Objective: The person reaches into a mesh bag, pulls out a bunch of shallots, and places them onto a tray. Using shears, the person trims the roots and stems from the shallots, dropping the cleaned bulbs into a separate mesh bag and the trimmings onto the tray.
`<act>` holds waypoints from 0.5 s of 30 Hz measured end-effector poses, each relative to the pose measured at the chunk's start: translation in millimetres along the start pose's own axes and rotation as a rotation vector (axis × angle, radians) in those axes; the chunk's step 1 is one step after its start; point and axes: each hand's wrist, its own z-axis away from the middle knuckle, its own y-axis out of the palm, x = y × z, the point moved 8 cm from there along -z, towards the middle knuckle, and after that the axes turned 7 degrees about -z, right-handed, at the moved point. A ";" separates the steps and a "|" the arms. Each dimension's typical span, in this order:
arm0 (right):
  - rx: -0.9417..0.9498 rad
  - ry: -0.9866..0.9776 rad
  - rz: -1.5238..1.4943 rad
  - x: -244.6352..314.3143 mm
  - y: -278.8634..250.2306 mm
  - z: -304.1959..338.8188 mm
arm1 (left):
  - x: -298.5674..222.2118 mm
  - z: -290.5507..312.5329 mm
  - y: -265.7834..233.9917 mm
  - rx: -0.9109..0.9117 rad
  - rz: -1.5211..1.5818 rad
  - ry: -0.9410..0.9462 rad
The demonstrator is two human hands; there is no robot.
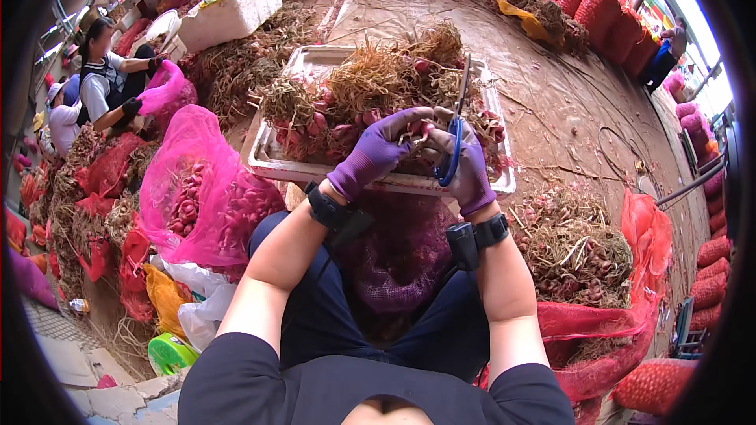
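Note:
My left hand (372, 151), in a purple glove, is closed with its fingertips pinching a shallot (420, 129). My right hand (472, 167), gloved in the same purple, grips blue-handled scissors (449, 159). Their blades point up and away, over the far side of the tray. Both hands meet above the near edge of a white foam tray (264, 159). Heaped in it are shallots (315, 123) with dry, straw-coloured tops (370, 71). Between my knees, below the tray, hangs a purple mesh bag (398, 267); its contents are hard to make out.
A pink mesh bag of shallots (193, 197) stands at my left. On my right lie more dried shallots (575, 252) beside red netting (646, 244). Two people (102, 79) work at the far left. Full red sacks (606, 16) line the far right.

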 end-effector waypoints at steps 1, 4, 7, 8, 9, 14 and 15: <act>-0.060 -0.044 0.130 3.1 -5.9 0.1 | -1.9 -0.7 -4.0 -0.077 -0.087 0.093; -0.089 -0.217 0.388 14.5 -4.7 2.3 | 20.9 4.0 -14.3 -0.137 0.008 -0.323; 0.033 -0.476 0.689 29.0 19.3 10.0 | 25.1 8.0 -16.2 -0.092 0.071 -0.392; 0.034 -0.475 0.688 29.2 21.6 10.8 | 25.9 10.7 -14.9 -0.034 0.003 -0.453; 0.003 -0.413 0.663 25.6 20.1 10.4 | 23.8 10.9 -15.1 -0.035 0.003 -0.454; -0.029 -0.175 0.489 18.3 8.8 4.8 | 25.2 13.1 -11.5 0.024 -0.109 -0.506; -0.032 -0.172 0.489 20.8 8.0 5.5 | 23.3 13.5 -10.6 0.025 -0.107 -0.508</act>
